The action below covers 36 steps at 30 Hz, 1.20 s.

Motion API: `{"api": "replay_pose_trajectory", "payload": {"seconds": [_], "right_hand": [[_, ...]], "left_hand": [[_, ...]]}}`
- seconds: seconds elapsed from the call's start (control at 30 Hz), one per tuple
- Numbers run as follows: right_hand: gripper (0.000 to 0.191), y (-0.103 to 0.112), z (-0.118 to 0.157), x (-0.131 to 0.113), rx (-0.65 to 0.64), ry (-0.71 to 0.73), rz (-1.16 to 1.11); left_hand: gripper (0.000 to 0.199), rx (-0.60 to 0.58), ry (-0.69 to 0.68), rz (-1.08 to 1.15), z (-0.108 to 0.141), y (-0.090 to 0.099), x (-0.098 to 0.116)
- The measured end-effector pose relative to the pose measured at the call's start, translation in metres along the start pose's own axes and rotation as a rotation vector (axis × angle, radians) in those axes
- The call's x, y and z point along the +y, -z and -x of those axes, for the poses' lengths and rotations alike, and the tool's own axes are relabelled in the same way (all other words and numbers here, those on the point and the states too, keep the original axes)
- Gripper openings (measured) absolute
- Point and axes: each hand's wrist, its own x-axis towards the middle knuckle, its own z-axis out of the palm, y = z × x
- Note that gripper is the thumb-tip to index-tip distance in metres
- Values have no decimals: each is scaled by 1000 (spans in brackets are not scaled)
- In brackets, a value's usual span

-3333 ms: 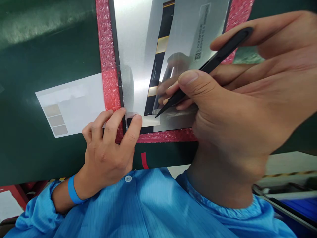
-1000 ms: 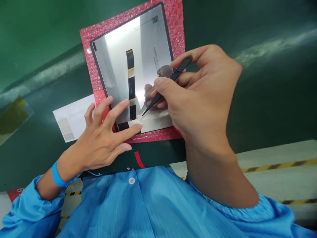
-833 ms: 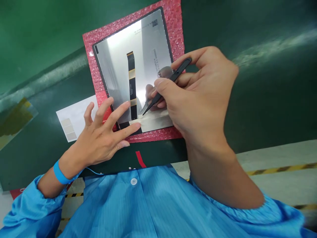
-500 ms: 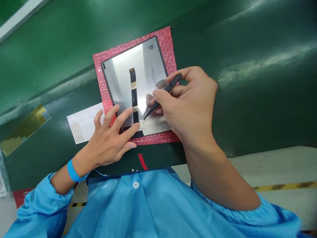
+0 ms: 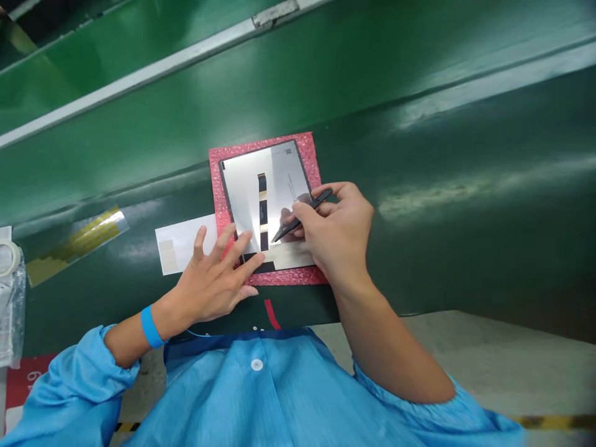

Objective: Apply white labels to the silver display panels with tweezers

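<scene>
Centrally, the display panel lay flat on a sheet of pink bubble wrap, silver back facing up and black edge showing around it. The panel and wrap sat slightly skewed on the green work surface, near the operator's side. A black flex cable with gold-coloured bands ran along the middle of the silver back, its lower end near the panel's near edge.

The right hand gripped black tweezers between thumb and fingers, in a slanted, pen-like hold. The tip pointed down and left, just beside the lower end of the flex cable; contact with the surface could not be determined.

The left hand was spread, palm down, with its fingertips at the panel's lower left corner and the index finger extended toward the cable's lower end. A blue wristband encircled the left wrist.

A white card lay left of the wrap, partly behind the left hand. A strip of red tape lay below the wrap.
</scene>
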Motion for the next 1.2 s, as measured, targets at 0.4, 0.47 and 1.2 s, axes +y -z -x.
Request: {"api": "replay_pose_trajectory", "payload": {"seconds": [0.4,0.47,1.2], "right_hand": [[37,20,-44,-2,-139,-148,404],[25,20,-51,2,-127,-120,550],[68,-41,-38,-65,-679,-221,79]], "left_hand": [[42,122,828,615,-24,16,-35],[35,116,863,684,-40,15,-40],[56,318,546,1886,-2,41,-106]]}}
